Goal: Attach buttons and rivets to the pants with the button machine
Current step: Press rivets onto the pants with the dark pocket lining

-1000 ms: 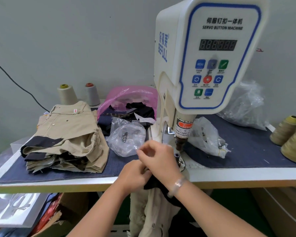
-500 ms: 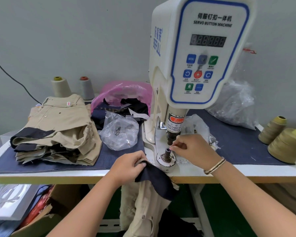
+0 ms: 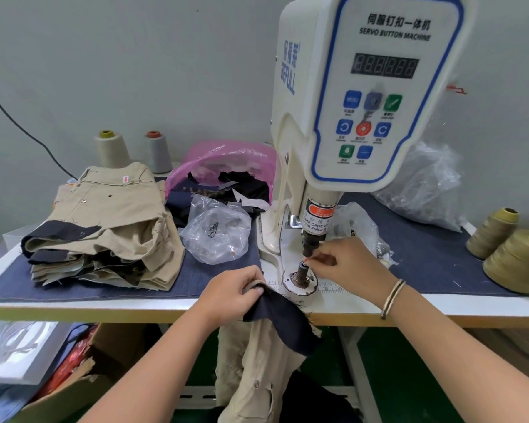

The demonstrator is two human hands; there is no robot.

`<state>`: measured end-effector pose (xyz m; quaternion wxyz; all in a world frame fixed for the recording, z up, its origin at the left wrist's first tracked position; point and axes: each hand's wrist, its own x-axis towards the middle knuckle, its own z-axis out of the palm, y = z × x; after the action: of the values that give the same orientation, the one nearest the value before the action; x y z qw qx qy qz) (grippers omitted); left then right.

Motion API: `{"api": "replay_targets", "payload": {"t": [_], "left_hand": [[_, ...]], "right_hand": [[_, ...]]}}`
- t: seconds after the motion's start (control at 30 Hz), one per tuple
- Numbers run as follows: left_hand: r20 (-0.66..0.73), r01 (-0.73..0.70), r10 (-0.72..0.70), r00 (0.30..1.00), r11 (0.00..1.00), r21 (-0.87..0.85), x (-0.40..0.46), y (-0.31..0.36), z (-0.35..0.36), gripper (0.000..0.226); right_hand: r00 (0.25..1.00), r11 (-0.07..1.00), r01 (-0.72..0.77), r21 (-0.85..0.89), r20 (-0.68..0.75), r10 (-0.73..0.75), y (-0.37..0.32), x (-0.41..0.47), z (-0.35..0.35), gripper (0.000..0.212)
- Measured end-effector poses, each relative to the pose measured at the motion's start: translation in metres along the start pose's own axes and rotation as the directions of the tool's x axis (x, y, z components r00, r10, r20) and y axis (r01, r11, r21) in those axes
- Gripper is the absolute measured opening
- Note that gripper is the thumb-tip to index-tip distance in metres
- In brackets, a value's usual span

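Note:
The white servo button machine (image 3: 361, 96) stands on the table, its dark punch above a lower die post (image 3: 301, 271) on a round base. My right hand (image 3: 342, 267) pinches a small metal piece, a button or rivet, at the top of that post. My left hand (image 3: 232, 293) grips the dark navy flap of beige pants (image 3: 257, 370) at the table's front edge, left of the die. The rest of the pants hangs down below the table.
A folded stack of beige and navy pants (image 3: 104, 227) lies at left. Clear bags of metal parts (image 3: 216, 232) sit beside the machine, a pink bag (image 3: 226, 160) behind. Thread cones (image 3: 513, 254) stand at right and two more at back left. A cardboard box (image 3: 83, 380) is under the table.
My right hand left the pants flap and moved up to the die post with a small metal piece. My left hand kept hold of the flap. The camera shifted slightly.

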<state>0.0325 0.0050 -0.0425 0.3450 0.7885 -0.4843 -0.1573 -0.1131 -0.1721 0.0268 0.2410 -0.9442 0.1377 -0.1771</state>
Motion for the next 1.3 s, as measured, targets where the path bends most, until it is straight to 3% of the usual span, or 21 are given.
{"api": "replay_targets", "payload": {"t": [0.1,0.2,0.37,0.63,0.83,0.93,1.0,1.17,1.3], "left_hand": [[-0.004,0.0,0.0,1.0,1.0,-0.006,0.0,0.0,0.0,0.029],[-0.007,0.0,0.0,1.0,1.0,-0.009,0.0,0.001,0.0,0.03],[-0.003,-0.001,0.001,1.0,1.0,-0.004,-0.001,0.002,0.0,0.029],[-0.003,-0.006,0.006,1.0,1.0,-0.01,0.0,0.001,0.0,0.026],[-0.012,-0.018,0.018,1.0,1.0,-0.011,0.001,-0.002,0.001,0.028],[0.005,-0.005,0.005,1.0,0.999,-0.031,0.002,-0.004,0.001,0.027],[0.06,0.024,-0.016,0.998,0.991,-0.135,0.002,-0.004,-0.001,0.024],[0.245,0.079,0.058,0.968,0.854,-0.515,-0.003,0.014,-0.021,0.019],[0.408,0.077,0.193,0.892,0.826,-0.558,-0.009,0.044,-0.036,0.008]], "right_hand": [[0.997,0.998,0.063,-0.013,-0.035,-0.063,0.002,-0.006,0.0,0.009],[0.977,0.966,0.187,-0.179,-0.066,-0.201,0.002,-0.011,-0.001,0.008],[0.911,0.826,0.326,-0.46,-0.078,-0.404,-0.001,-0.017,-0.001,0.012],[0.876,0.746,0.385,-0.543,-0.039,-0.48,0.001,-0.016,-0.002,0.026],[0.908,0.837,0.335,-0.432,-0.088,-0.409,0.009,-0.028,0.008,0.032],[0.951,0.99,0.119,-0.07,-0.278,-0.134,0.014,-0.043,0.016,0.027],[0.951,0.993,0.034,0.114,-0.31,0.004,0.015,-0.058,0.028,0.026],[0.98,0.922,-0.17,0.348,-0.04,0.196,0.008,-0.094,0.058,0.04],[0.968,0.888,-0.252,0.384,0.102,0.231,0.007,-0.095,0.057,0.051]]}}
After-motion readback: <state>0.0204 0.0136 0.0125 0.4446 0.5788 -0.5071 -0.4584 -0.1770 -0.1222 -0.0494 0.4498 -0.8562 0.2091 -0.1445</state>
